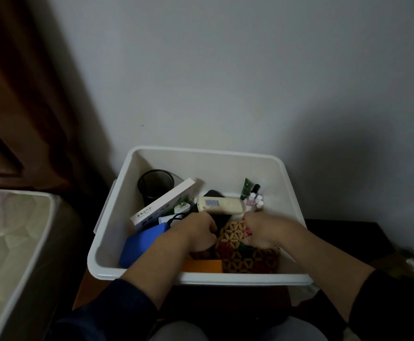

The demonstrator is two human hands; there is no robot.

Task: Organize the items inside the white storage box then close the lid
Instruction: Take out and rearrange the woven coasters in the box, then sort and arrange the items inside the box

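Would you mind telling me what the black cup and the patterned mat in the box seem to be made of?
The black cup looks like metal wire mesh with a matte finish: its wall shows a fine grid. The patterned mat appears to be small wooden beads strung together, light tan with red and green ones, though bamboo is possible.

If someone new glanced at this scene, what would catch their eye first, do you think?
Probably the open white storage box against the wall, with both hands inside it: the left hand and right hand grip a beaded wooden mat at the front. Behind them lie a cream device and a black mesh cup.
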